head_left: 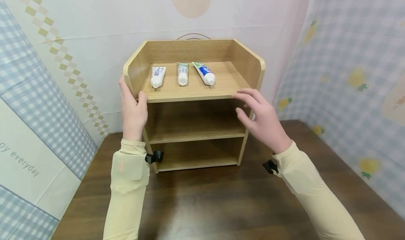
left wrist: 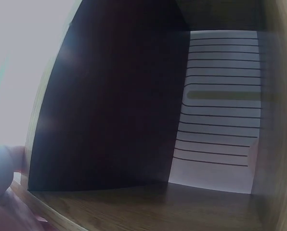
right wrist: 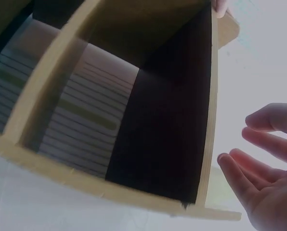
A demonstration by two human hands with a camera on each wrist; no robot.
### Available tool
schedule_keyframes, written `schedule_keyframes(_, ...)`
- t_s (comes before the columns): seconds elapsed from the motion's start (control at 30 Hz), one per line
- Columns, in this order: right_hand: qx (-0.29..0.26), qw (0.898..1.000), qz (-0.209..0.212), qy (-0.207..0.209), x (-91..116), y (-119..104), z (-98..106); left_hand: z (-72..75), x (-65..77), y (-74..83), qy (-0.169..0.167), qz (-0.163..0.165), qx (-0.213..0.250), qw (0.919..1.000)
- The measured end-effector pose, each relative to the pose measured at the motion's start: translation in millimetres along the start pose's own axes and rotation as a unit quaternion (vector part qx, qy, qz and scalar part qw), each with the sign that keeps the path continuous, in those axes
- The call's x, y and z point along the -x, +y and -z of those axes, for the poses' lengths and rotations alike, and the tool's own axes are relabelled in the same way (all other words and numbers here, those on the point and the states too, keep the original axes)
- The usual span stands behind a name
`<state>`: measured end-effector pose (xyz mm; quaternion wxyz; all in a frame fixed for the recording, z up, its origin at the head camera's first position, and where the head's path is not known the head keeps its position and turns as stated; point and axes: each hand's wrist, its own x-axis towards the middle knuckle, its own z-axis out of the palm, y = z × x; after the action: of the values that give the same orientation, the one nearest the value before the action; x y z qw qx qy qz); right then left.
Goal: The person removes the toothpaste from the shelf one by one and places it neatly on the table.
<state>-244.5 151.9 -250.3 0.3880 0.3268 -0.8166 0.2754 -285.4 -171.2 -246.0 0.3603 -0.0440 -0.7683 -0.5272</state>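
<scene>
Head view: left hand grips the left side panel of the wooden shelf, standing upright on the dark table; its top board bears a small white tube, a middle tube and a blue-labelled tube; right hand, relaxed, gripping nothing, hovers near the right side panel

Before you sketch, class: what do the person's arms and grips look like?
The left sleeve and right sleeve are long and pale yellow, reaching the wrists. A black fitting juts from the left one's inner side, a second black fitting from the right's. The left grip and right grip are ungloved.
</scene>
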Motion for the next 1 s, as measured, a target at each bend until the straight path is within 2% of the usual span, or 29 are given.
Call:
schedule_keyframes(0.23,0.005,1.000,-0.012,-0.027,-36,0,-4,-2.5,0.2,0.5,-0.002,-0.003,0.003,1.0000)
schedule_keyframes(0.57,0.028,0.993,-0.009,-0.114,-88,10,-17,-1.9,0.7,-0.2,-0.005,0.000,0.008,1.0000)
schedule_keyframes(0.73,0.024,0.985,-0.035,-0.167,-101,16,-21,-0.9,1.1,0.5,-0.003,0.002,0.012,0.9999)
schedule_keyframes(1.0,0.021,0.968,-0.088,-0.235,-108,23,-29,0.2,2.9,0.3,0.003,0.001,0.001,1.0000)
